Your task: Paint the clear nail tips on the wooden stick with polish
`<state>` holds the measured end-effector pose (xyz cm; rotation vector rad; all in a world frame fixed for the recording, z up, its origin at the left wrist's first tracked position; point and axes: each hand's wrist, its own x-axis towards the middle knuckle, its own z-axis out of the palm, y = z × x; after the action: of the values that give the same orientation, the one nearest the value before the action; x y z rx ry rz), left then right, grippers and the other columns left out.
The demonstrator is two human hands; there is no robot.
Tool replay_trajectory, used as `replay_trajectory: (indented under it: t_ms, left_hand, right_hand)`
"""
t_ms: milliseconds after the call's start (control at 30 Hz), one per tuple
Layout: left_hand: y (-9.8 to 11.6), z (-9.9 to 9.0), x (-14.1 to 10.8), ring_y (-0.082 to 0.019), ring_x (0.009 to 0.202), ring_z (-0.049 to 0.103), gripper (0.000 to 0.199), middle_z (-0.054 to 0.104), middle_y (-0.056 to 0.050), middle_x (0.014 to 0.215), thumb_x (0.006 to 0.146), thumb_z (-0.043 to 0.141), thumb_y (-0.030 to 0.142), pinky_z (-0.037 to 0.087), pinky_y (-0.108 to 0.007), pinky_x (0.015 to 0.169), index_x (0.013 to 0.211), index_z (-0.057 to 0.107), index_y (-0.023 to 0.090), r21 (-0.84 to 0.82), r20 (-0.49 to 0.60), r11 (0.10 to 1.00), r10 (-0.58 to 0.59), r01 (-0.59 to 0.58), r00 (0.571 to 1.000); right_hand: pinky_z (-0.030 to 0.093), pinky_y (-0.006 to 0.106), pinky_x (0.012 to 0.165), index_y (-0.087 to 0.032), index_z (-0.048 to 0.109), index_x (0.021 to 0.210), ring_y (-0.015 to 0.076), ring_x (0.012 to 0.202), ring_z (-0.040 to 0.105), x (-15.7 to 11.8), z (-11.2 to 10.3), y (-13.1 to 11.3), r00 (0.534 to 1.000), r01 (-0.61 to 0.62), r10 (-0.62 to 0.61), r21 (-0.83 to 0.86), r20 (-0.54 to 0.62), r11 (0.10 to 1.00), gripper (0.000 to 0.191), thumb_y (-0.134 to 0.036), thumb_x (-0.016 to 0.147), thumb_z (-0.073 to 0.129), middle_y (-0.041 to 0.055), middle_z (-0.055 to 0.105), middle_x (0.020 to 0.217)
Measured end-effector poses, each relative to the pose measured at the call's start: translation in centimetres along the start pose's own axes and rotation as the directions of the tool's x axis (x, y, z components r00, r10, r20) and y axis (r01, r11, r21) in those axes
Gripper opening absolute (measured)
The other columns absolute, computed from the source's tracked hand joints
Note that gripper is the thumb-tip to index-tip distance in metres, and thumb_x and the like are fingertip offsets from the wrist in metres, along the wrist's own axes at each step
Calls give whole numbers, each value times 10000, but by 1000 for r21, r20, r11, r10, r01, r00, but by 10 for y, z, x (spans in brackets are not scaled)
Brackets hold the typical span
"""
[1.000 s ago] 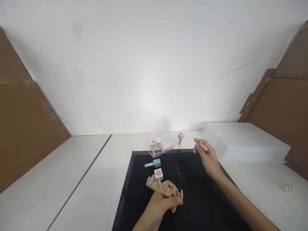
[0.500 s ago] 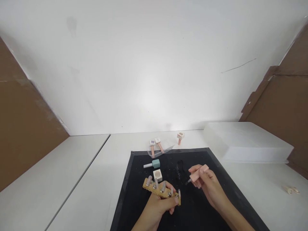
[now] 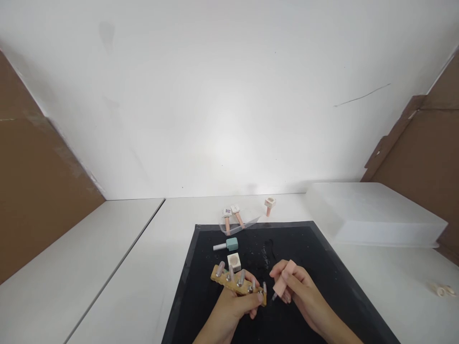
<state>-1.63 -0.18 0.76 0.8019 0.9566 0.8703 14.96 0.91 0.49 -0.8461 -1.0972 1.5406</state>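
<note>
My left hand (image 3: 239, 306) is closed round the right end of a yellowish nail-tip stand (image 3: 234, 284), which carries several glossy false nails (image 3: 241, 277) on metal studs. In my right hand (image 3: 299, 289) is a pink nail polish brush cap (image 3: 285, 278), pinched between thumb and fingers. Its brush tip points down and left, a little to the right of the stand and apart from it. Just beyond the stand is a white square bottle (image 3: 234, 262). Behind that lies a green polish bottle (image 3: 232, 244) with a white cap.
A black mat (image 3: 201, 286) lies under my hands. At its far edge, two pink-capped bottles (image 3: 227, 220) lie on a clear tray (image 3: 251, 221). Another pink-capped bottle (image 3: 269, 204) lies farther right. A white block (image 3: 380, 215) and small rings (image 3: 442, 289) are at the right.
My right hand has moved left and toward me, bringing the brush nearer the stand and tilting it more steeply downward. My left hand and the stand have hardly moved.
</note>
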Motion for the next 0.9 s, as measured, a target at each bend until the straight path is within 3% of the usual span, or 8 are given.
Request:
replay_trajectory:
  t_ms: [300,700,900]
  left_hand:
    - [-1,1,3,-52,449,398,334,537,52,565,540,752,281,301,-216,463,699,479,172,-12,4,999,39,-39,999]
    - [-2,6,4,-47,446,386,297,496,69,549,552,739,249,292,-213,466,701,495,168,2,17,1000,7,-7,1000]
    - [-4,4,4,-43,444,389,312,515,62,567,551,746,261,300,-214,471,699,487,170,6,36,1000,10,-10,999]
  right_hand:
    - [337,207,446,-155,660,666,61,475,440,0,-7,3,994,105,-104,-32,23,994,265,-402,760,643,14,547,720]
    - [336,204,434,-144,622,563,53,454,432,3,-9,-5,983,180,-183,-168,-4,969,332,-406,766,626,26,577,735]
    - [335,203,417,-151,621,588,46,440,420,6,-12,-5,974,173,-194,-169,-114,970,322,-429,751,633,24,573,774]
